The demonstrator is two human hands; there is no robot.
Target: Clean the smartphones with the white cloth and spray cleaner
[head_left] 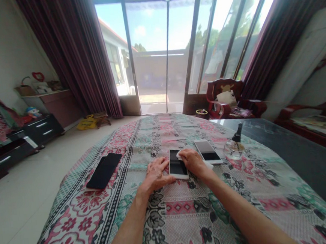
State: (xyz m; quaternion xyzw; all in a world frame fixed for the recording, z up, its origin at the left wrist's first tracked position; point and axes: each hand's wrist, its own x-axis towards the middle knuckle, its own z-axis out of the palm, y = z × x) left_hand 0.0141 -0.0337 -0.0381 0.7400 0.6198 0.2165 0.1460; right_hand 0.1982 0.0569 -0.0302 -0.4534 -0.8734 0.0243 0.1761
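Observation:
A white-framed smartphone point(178, 166) lies screen up on the patterned tablecloth in front of me. My left hand point(156, 172) steadies it, fingers along its left edge and thumb at its lower edge. In my right hand point(193, 161) is a white cloth point(179, 155), pinched by the fingers and pressed on the upper right of the screen. Part of the cloth also shows beyond the hand's right side. Just right of that hand rests a second white smartphone point(208, 151), screen up. Farther left lies a black smartphone point(105, 171) with a light edge beneath it.
A clear glass bottle point(234, 148) with a black spray top stands at the right on the tablecloth point(185, 225). Beyond the table's right side is a dark, glossy surface point(284, 154). A carved wooden chair point(214, 95) stands near the glass doors.

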